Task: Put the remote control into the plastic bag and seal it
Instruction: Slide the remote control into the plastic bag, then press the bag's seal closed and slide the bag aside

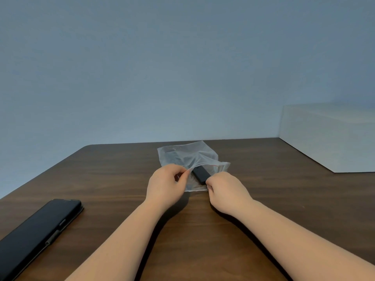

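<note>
A clear plastic bag [182, 154] with a thin red strip along its mouth lies crumpled on the dark wooden table [113, 175]. A small black remote control [200, 175] pokes into the bag's open mouth, its far end under the film. My left hand [165, 186] pinches the upper lip of the mouth and lifts it. My right hand [227, 191] grips the near end of the remote at the bag's lower edge; its fingertips are hidden behind the knuckles.
A long black case with a strap [34, 234] lies at the table's near left. A white box [332, 136] stands at the far right corner. A blue-grey wall rises behind the table's far edge.
</note>
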Demonstrator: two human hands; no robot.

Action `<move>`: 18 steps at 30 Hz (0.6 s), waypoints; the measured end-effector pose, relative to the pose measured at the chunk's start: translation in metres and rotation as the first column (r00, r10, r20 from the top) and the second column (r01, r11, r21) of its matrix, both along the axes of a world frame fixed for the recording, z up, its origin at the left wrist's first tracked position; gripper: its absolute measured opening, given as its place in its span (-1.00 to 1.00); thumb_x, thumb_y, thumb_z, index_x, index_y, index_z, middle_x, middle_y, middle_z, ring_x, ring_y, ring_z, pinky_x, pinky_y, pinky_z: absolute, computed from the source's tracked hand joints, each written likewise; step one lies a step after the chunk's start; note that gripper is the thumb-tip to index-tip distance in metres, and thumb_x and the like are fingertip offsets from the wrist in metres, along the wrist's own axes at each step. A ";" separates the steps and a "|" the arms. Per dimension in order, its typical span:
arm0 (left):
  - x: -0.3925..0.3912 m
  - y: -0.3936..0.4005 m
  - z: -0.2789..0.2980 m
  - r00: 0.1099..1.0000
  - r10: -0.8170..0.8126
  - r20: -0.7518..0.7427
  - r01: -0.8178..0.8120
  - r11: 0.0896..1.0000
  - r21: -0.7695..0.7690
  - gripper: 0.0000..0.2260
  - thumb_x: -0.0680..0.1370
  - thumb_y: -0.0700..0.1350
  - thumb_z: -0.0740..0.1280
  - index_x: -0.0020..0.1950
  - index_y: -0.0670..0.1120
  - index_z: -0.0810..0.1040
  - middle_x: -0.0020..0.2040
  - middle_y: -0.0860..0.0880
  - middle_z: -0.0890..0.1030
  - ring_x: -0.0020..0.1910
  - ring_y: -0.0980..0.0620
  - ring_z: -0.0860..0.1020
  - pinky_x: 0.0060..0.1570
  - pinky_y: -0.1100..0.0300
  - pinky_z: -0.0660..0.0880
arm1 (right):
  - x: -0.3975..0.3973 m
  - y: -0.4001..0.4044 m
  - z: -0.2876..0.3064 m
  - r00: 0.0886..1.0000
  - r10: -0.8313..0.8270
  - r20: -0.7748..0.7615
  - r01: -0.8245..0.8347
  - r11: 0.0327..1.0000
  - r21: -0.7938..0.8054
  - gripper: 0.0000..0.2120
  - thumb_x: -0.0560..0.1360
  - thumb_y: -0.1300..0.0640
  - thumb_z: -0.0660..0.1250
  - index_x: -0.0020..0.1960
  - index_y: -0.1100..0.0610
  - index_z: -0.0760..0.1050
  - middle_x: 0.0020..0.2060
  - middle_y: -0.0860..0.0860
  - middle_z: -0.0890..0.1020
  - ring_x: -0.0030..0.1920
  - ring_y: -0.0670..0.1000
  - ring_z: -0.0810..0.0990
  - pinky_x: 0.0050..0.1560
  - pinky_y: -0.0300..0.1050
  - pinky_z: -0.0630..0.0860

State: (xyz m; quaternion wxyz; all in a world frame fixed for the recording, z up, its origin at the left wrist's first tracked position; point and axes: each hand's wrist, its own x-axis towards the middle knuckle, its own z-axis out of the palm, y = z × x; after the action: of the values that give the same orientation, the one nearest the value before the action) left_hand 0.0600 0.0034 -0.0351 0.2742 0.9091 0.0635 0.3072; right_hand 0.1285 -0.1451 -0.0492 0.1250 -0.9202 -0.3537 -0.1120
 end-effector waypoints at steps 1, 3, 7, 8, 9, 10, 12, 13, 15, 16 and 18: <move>0.000 0.000 0.000 1.000 -0.001 0.002 0.001 1.000 0.005 -0.82 0.52 -0.04 0.28 -0.11 -0.05 0.65 -0.19 -0.01 0.67 -0.17 0.02 0.56 -0.09 0.01 0.55 | 0.002 0.003 -0.001 1.000 -0.005 -0.006 0.005 1.000 -0.014 -0.82 0.52 0.20 0.14 -0.24 0.11 0.40 -0.20 0.08 0.59 -0.17 0.11 0.55 -0.20 -0.04 0.50; 0.001 0.001 -0.001 1.000 -0.003 -0.004 0.003 1.000 0.014 -0.82 0.52 -0.03 0.28 -0.10 -0.05 0.65 -0.18 0.00 0.66 -0.17 0.02 0.56 -0.09 0.01 0.55 | 0.007 0.009 -0.001 1.000 -0.009 -0.021 0.008 1.000 -0.026 -0.83 0.52 0.21 0.12 -0.24 0.10 0.37 -0.20 0.09 0.56 -0.19 0.11 0.50 -0.24 -0.04 0.43; 0.002 0.003 -0.003 1.000 -0.007 -0.012 0.007 1.000 0.012 -0.83 0.52 -0.02 0.28 -0.08 -0.02 0.64 -0.16 0.02 0.66 -0.15 0.05 0.55 -0.09 0.06 0.55 | 0.019 0.022 -0.002 0.999 0.000 -0.041 -0.001 1.000 -0.009 -0.82 0.51 0.22 0.12 -0.11 0.17 0.51 -0.11 0.12 0.60 -0.06 0.11 0.50 -0.18 0.00 0.47; 0.002 0.004 -0.003 1.000 -0.005 -0.012 0.005 1.000 0.012 -0.84 0.52 -0.02 0.28 -0.08 -0.02 0.64 -0.16 0.03 0.66 -0.15 0.05 0.55 -0.09 0.07 0.54 | 0.022 0.026 -0.003 0.998 -0.001 -0.057 0.001 1.000 -0.001 -0.81 0.51 0.22 0.13 -0.08 0.18 0.52 -0.10 0.12 0.60 -0.07 0.11 0.50 -0.17 0.00 0.48; 0.003 0.004 -0.004 1.000 -0.004 -0.011 0.004 1.000 0.015 -0.84 0.52 -0.02 0.28 -0.08 -0.01 0.64 -0.16 0.03 0.66 -0.15 0.06 0.55 -0.10 0.08 0.54 | 0.024 0.028 -0.004 0.997 -0.003 -0.071 0.003 1.000 0.004 -0.81 0.51 0.22 0.13 -0.07 0.18 0.53 -0.09 0.11 0.60 -0.07 0.11 0.51 -0.15 0.01 0.50; 0.003 0.005 -0.005 1.000 -0.004 -0.012 0.004 1.000 0.019 -0.84 0.52 -0.02 0.28 -0.08 -0.01 0.64 -0.16 0.04 0.66 -0.15 0.06 0.55 -0.10 0.10 0.53 | 0.026 0.031 -0.005 0.997 -0.001 -0.080 0.001 1.000 0.003 -0.80 0.50 0.22 0.14 -0.05 0.18 0.54 -0.07 0.10 0.61 -0.06 0.11 0.52 -0.11 0.03 0.53; 0.005 0.006 -0.006 1.000 -0.004 -0.009 0.004 1.000 0.028 -0.85 0.52 -0.02 0.29 -0.09 0.00 0.64 -0.16 0.04 0.66 -0.16 0.07 0.54 -0.13 0.14 0.51 | 0.028 0.033 -0.005 0.996 0.013 -0.087 -0.014 1.000 -0.013 -0.79 0.49 0.22 0.12 -0.01 0.16 0.53 -0.02 0.08 0.60 0.01 0.13 0.52 -0.04 0.07 0.53; 0.005 0.006 -0.007 1.000 -0.003 -0.007 0.004 0.999 0.033 -0.85 0.52 -0.02 0.29 -0.09 -0.01 0.64 -0.17 0.04 0.66 -0.16 0.08 0.54 -0.14 0.16 0.49 | 0.028 0.034 -0.005 0.996 0.021 -0.091 -0.023 0.999 -0.023 -0.78 0.49 0.22 0.12 0.00 0.16 0.52 0.00 0.07 0.60 0.03 0.14 0.51 -0.03 0.07 0.52; 0.006 0.006 -0.007 1.000 -0.004 -0.010 0.005 0.999 0.040 -0.85 0.51 -0.02 0.29 -0.10 -0.01 0.64 -0.17 0.04 0.66 -0.16 0.08 0.54 -0.14 0.17 0.47 | 0.029 0.033 -0.006 0.995 0.044 -0.092 -0.047 0.998 -0.034 -0.78 0.50 0.22 0.11 0.03 0.15 0.51 0.02 0.06 0.59 0.05 0.14 0.50 -0.02 0.06 0.49; 0.006 0.006 -0.007 1.000 -0.003 -0.012 0.004 0.999 0.042 -0.85 0.51 -0.02 0.29 -0.10 -0.01 0.64 -0.18 0.04 0.66 -0.16 0.07 0.54 -0.14 0.17 0.47 | 0.029 0.032 -0.007 0.994 0.056 -0.089 -0.060 0.998 -0.035 -0.77 0.50 0.22 0.11 0.04 0.15 0.51 0.03 0.05 0.59 0.06 0.14 0.50 -0.02 0.06 0.49; 0.005 0.006 -0.006 1.000 -0.001 -0.017 0.002 0.999 0.041 -0.85 0.51 -0.01 0.30 -0.11 -0.01 0.65 -0.18 0.05 0.65 -0.16 0.06 0.54 -0.13 0.14 0.49 | 0.029 0.028 -0.008 0.994 0.080 -0.081 -0.081 0.997 -0.017 -0.73 0.48 0.22 0.10 0.05 0.12 0.54 0.02 0.03 0.60 0.08 0.13 0.49 0.01 0.05 0.50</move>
State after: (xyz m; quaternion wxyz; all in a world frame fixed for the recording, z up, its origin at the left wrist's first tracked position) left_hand 0.0652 0.0092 -0.0415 0.2551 0.9171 0.0588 0.3005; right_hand 0.1574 -0.1169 -0.0569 0.1344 -0.9101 -0.3863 -0.0663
